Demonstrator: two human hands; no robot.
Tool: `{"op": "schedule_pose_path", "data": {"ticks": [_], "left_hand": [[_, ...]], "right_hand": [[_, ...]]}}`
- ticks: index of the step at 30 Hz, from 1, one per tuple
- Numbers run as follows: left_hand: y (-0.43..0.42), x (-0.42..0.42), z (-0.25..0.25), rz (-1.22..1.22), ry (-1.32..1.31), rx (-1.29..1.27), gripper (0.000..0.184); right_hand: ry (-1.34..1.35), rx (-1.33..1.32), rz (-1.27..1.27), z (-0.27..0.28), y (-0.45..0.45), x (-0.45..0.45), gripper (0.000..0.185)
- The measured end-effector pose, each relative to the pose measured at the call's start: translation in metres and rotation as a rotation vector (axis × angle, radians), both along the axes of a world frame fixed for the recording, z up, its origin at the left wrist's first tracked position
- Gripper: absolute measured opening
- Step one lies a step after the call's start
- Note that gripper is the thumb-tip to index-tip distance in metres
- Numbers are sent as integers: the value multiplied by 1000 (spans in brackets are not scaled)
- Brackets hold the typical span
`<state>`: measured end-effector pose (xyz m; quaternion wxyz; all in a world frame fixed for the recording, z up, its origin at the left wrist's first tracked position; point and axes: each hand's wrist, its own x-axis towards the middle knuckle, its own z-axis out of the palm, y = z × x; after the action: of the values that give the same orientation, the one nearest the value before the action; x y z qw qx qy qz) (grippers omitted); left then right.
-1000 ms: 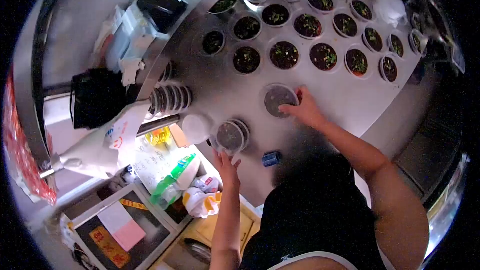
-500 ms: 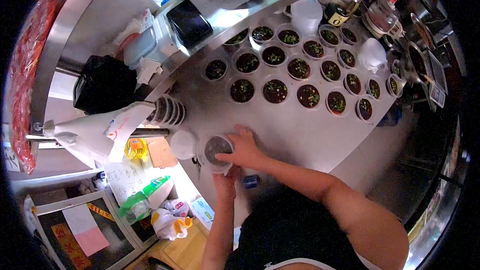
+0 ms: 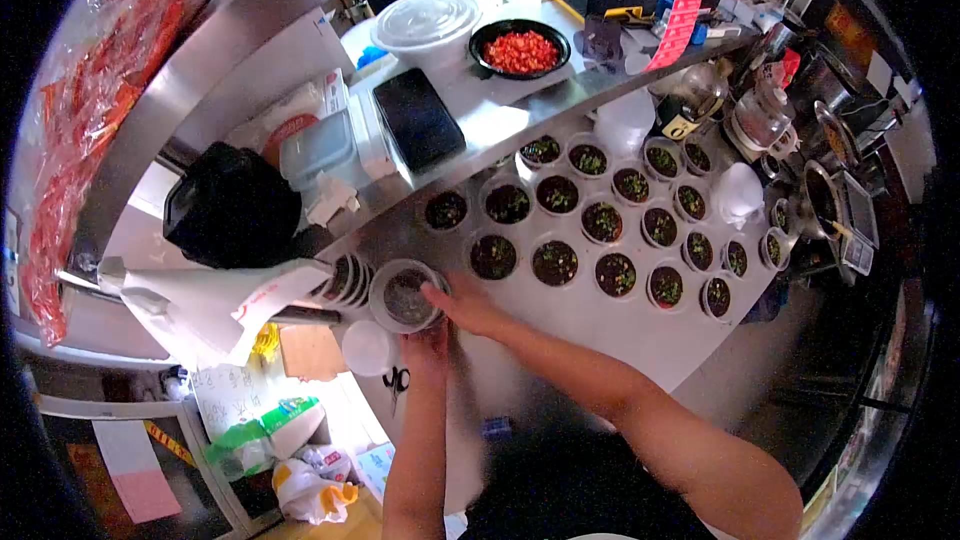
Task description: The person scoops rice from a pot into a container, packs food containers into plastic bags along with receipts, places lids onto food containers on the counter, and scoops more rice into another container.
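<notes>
I have a clear round plastic bowl up off the counter, near its left end. My left hand is closed around its underside, with most fingers hidden beneath it. My right hand grips the right side, thumb over the rim. Whether this is one bowl or several nested ones, I cannot tell. Just below it stands a white round container or lid stack, beside black-handled scissors. To the right, several clear cups hold dark contents topped with green bits.
Above the counter runs a metal shelf carrying a black bowl of chopped red food, a lidded white tub and a black tray. A white plastic bag hangs left. Pots and a scale stand far right.
My view has tilted up, showing more of the shelf. Both hands have carried the bowl up and left, closer to the stacked cups, and the scissors now show more fully.
</notes>
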<state>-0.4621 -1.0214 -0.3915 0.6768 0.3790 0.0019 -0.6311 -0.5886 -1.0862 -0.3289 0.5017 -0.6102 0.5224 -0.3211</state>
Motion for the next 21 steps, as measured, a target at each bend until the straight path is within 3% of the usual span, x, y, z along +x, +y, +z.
{"op": "schedule_pose_path", "data": {"ticks": [1,2,4,5,6,7,8,9,11,13,14,15,17,18,20,21], "left_hand": [[-12,4,-3,8,74,-44,36],[-26,6,-9,51,-75,27,34],[-40,7,4,92,-42,-9,25],[-41,5,8,82,-48,5,21],[-42,3,13,71,-54,20,17],[-34,2,12,32,-84,66,16],[-23,0,10,-4,-115,111,17],[-11,-3,2,-89,-355,14,18],[13,-8,-29,-235,-845,-185,21],[37,-13,-28,-309,-743,-181,21],[58,-16,-19,-325,-387,-76,18],[75,-19,-41,-276,-442,-86,16],[99,-21,-49,-167,-315,29,20],[118,-21,-29,-117,-133,149,25],[144,-10,-19,-302,-279,41,32],[154,-8,-12,-396,-352,-12,36]], "right_hand": [[110,-105,-67,38,-5,-15,51],[217,-209,-135,73,-11,-29,46],[180,-255,-164,123,-42,-60,34],[193,-470,-324,134,-65,-69,29],[28,-487,-393,151,-90,-77,29],[-275,-386,-399,166,-119,-80,30],[-573,-115,-326,186,-146,-81,33],[-851,158,-315,191,-176,-77,34],[-932,410,-551,194,-231,-55,31],[693,-574,29,166,-273,-65,22],[681,-525,-9,179,-266,-62,19],[665,-472,-42,190,-257,-55,16],[418,-360,-95,197,-263,-46,16],[9,-161,-153,199,-268,-41,16],[-961,292,-340,204,-288,-30,16],[-1086,334,-343,207,-295,-26,16]]}}
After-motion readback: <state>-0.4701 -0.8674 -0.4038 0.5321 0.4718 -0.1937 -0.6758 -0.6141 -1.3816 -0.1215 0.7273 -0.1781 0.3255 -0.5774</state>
